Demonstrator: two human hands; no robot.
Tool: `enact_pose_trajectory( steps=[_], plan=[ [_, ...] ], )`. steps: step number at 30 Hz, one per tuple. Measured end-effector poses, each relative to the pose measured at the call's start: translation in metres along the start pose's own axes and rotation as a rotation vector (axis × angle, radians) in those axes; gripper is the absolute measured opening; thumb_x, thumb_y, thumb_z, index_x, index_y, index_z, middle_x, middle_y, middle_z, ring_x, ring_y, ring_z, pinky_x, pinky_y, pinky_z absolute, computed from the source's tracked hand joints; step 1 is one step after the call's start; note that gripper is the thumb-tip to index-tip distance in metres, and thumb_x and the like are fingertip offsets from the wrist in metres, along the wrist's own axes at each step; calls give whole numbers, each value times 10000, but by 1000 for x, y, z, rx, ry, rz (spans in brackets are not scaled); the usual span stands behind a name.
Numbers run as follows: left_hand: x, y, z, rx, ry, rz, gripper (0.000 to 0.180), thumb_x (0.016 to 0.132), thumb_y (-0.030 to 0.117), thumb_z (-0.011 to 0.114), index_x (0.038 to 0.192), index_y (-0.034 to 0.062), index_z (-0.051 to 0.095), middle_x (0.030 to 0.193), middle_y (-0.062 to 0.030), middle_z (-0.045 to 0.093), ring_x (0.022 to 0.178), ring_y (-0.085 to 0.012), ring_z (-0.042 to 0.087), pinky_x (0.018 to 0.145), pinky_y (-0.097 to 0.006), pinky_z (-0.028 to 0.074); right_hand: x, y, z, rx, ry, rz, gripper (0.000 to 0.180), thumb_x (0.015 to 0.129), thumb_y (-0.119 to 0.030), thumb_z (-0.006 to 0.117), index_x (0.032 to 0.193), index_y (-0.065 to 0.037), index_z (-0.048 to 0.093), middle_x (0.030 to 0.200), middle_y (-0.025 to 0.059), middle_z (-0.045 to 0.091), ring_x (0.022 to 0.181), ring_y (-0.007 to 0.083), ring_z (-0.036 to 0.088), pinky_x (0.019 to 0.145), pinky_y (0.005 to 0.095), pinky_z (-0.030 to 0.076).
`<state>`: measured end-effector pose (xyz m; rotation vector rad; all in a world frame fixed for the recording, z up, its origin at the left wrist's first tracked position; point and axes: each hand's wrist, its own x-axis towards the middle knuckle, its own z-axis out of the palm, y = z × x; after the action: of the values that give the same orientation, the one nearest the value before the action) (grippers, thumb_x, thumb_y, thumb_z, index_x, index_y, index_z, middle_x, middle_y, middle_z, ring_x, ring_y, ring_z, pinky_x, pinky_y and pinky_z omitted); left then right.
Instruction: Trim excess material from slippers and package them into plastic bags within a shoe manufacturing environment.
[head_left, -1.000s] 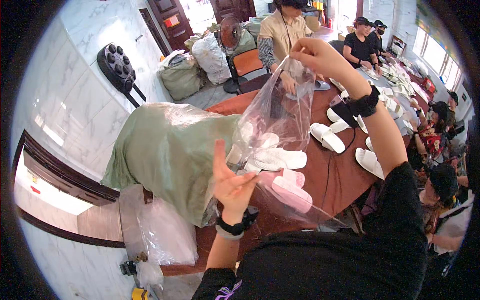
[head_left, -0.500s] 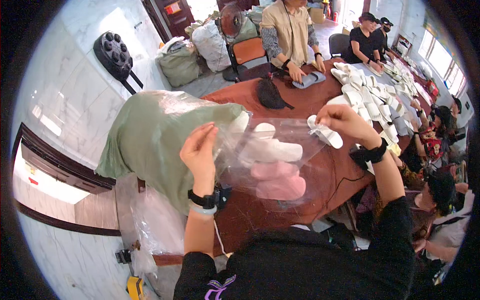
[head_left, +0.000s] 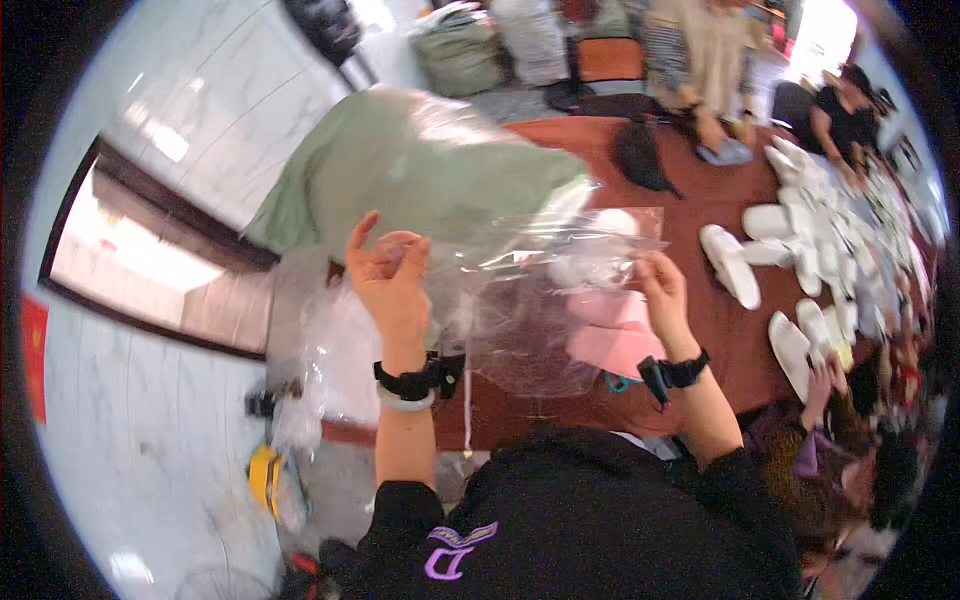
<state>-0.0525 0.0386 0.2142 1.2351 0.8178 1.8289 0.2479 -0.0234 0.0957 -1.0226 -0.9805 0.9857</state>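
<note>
A clear plastic bag (head_left: pixel 515 330) hangs stretched between my hands above the brown table. My left hand (head_left: pixel 390 285) pinches near its left edge, with one finger raised. The right corner of the bag is between the thumb and fingers of my right hand (head_left: pixel 662 295). Behind the film lie pink slippers (head_left: pixel 610 330), partly blurred by it. Beyond these are white slippers (head_left: pixel 612 222), seen partly through the bag. A large green sack (head_left: pixel 400 165) bulges just past my left hand.
The brown tablecloth (head_left: pixel 715 345) carries a pile of white slippers (head_left: pixel 808 235) on the right and a black cap (head_left: pixel 642 155) at the back. A person (head_left: pixel 700 60) stands at the far side; others sit along the right. Clear plastic (head_left: pixel 305 340) hangs at the table's left.
My view has turned down and left, blurring the scene. My right hand has come closer to my left, and the bag between them is less widely spread.
</note>
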Motion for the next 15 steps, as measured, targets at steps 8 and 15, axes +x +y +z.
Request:
enact_pose_trajectory(
  steps=[8,15],
  plan=[
    [-85,-17,-159,-49,-252,-399,678,725,55,729,1320,29,404,1260,-121,517,1076,-176,532,896,-291,429,5,36,88,29,-165,75,69,923,-112,531,902,-61,573,761,-66,517,686,17,433,603,167,338],
    [-126,8,-238,184,248,-392,142,840,3,601,971,-30,643,846,-88,669,803,-172,620,745,-265,488,11,16,208,173,-575,273,224,882,-107,584,1089,-23,565,857,6,606,775,75,544,699,194,423]
  ],
)
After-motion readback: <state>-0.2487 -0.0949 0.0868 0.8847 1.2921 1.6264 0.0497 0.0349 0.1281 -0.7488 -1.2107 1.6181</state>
